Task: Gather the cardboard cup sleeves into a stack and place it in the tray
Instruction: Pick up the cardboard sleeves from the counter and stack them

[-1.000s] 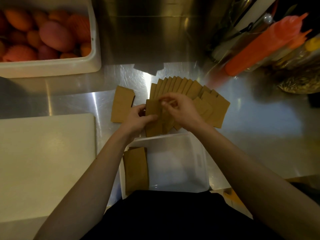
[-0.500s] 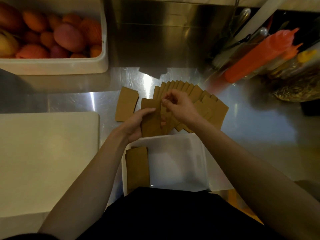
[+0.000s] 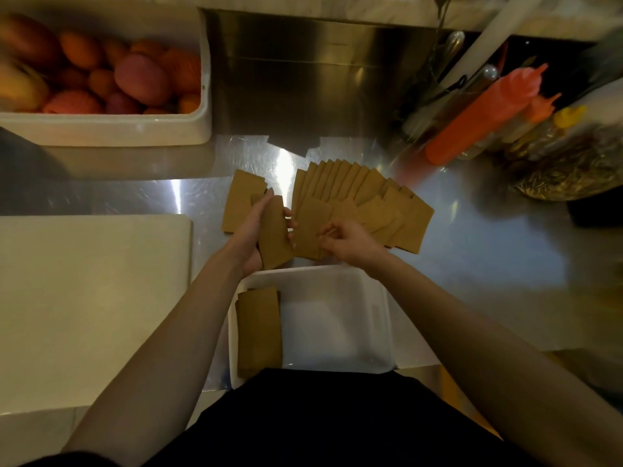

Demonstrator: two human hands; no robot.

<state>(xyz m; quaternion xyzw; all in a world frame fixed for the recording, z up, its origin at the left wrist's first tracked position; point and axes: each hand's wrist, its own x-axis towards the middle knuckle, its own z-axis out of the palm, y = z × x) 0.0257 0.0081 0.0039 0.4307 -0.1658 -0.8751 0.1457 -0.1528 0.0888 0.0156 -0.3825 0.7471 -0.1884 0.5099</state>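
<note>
Several brown cardboard cup sleeves (image 3: 364, 193) lie fanned out on the steel counter. My left hand (image 3: 251, 230) holds a small stack of sleeves (image 3: 274, 232) upright, left of the fan. My right hand (image 3: 347, 239) rests on the fan's near edge, fingers pinching a sleeve there. One loose sleeve (image 3: 241, 203) lies flat behind my left hand. The white tray (image 3: 377, 288) sits just in front of me, with a stack of sleeves (image 3: 259, 332) against its left wall.
A white cutting board (image 3: 87, 305) fills the left. A white bin of fruit (image 3: 111, 129) stands at the back left. Orange squeeze bottles (image 3: 482, 112) and utensils crowd the back right. A steel wall (image 3: 303, 79) rises behind the fan.
My left hand has drawn its stack leftward, away from the fan. My right hand has dropped from the fan's middle to its near edge.
</note>
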